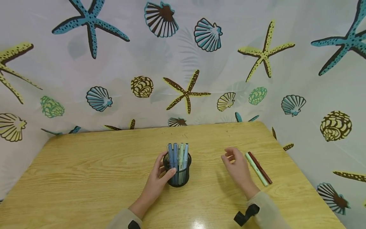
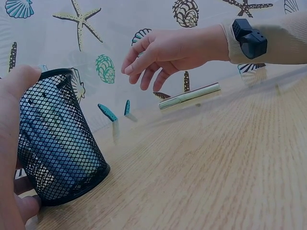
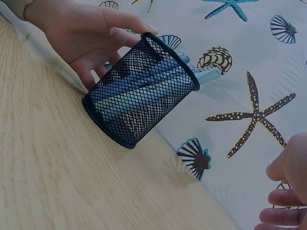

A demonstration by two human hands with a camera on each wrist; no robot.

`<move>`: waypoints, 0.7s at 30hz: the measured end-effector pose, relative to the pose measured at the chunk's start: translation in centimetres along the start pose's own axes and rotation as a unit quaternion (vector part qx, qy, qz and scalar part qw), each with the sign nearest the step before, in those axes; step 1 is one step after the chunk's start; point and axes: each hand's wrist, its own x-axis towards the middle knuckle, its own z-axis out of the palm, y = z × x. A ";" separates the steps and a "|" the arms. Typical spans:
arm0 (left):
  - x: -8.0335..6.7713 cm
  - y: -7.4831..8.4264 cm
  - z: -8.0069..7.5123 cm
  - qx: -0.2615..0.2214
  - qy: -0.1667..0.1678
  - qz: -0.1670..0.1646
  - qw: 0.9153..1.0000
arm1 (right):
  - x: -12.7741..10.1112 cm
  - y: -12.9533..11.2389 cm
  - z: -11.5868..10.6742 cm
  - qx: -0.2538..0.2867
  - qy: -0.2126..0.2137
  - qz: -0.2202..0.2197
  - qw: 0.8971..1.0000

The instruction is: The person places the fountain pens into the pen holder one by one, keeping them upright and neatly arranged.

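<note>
A black mesh pen cup [image 1: 180, 178] stands at the middle of the wooden table and holds several pastel blue and green pens [image 1: 178, 154]. My left hand [image 1: 159, 173] grips the cup from its left side, thumb on the near wall. My right hand [image 1: 236, 167] hovers to the right of the cup with its fingers loosely bent and holds nothing. Just right of it a light green pen [image 1: 256, 169] and a dark red pen [image 1: 260, 168] lie side by side on the table. The left wrist view shows the cup [image 2: 57, 143], the right hand [image 2: 163, 50] and the green pen [image 2: 190, 96].
The wooden table [image 1: 85, 178] is walled at the back and both sides by a curtain [image 1: 183, 63] printed with shells and starfish. Its right edge runs close behind the two loose pens. Both wrists carry black cameras [image 1: 245, 215].
</note>
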 end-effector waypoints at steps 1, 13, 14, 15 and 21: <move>0.0 0.0 0.0 0.000 0.000 -0.001 1.000 | 0.0 0.1 -0.1 -0.002 -0.002 0.004 1.000; 0.0 -0.1 0.0 -0.001 0.003 0.002 1.000 | 0.1 0.9 -1.7 -0.035 -0.002 0.026 0.999; 0.0 -0.1 0.0 -0.001 0.003 0.001 1.000 | 0.1 1.0 -1.8 -0.040 -0.001 0.026 0.999; 0.0 -0.1 0.0 0.000 0.004 0.001 1.000 | 0.1 1.0 -2.0 -0.045 -0.001 0.029 0.999; 0.0 -0.2 0.0 0.003 0.000 0.005 1.000 | 0.0 1.4 -3.1 -0.061 -0.014 0.065 0.996</move>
